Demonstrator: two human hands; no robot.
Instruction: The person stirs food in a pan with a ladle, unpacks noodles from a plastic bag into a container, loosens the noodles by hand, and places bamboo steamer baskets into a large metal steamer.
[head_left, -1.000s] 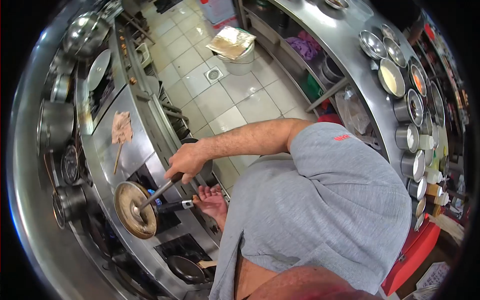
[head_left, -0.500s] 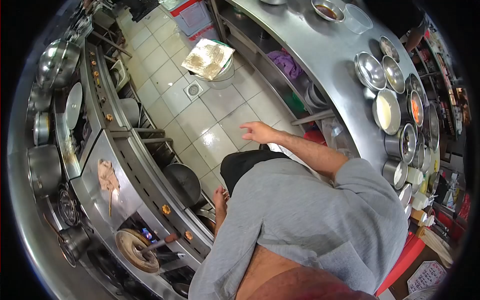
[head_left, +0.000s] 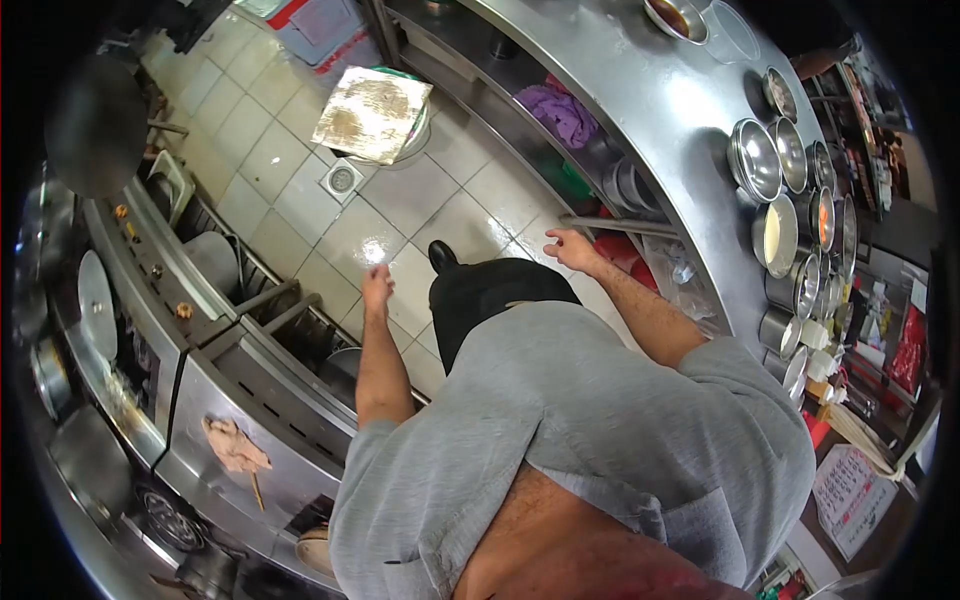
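Observed left hand (head_left: 377, 290) above the tiled floor (head_left: 275, 215), between the stove (head_left: 295, 450) and a black shoe (head_left: 442, 256), with fingers partly curled and gripping nothing. Observed right hand (head_left: 570, 249) held out near the table (head_left: 660, 90), close to a red item (head_left: 625, 262) beneath, with fingers loosely bent and slightly apart, likewise holding nothing. Found both hands well apart from each other, in contact with neither stove nor table. Located pan (head_left: 316, 550) on the stove, largely hidden behind the grey shirt (head_left: 400, 490); cannot tell its contents. Noted on the same metal top a beige cloth (head_left: 235, 445) lying crumpled against a thin stick (head_left: 257, 492). Recorded farther along the stove a pale oval plate (head_left: 97, 300), and near it a large pot (head_left: 92, 460). Counted among items on the table a stack of metal bowls (head_left: 757, 160), a bowl of pale yellow contents (head_left: 775, 237), a bowl of dark liquid (head_left: 675, 18) and, just beside that, a clear plastic tub (head_left: 733, 32). Noted purple cloth (head_left: 560, 112) on the shelf under the table. Recorded on the floor ahead a white bucket (head_left: 415, 140) covered by a flat square sheet (head_left: 370, 115), near a drain (head_left: 342, 180).
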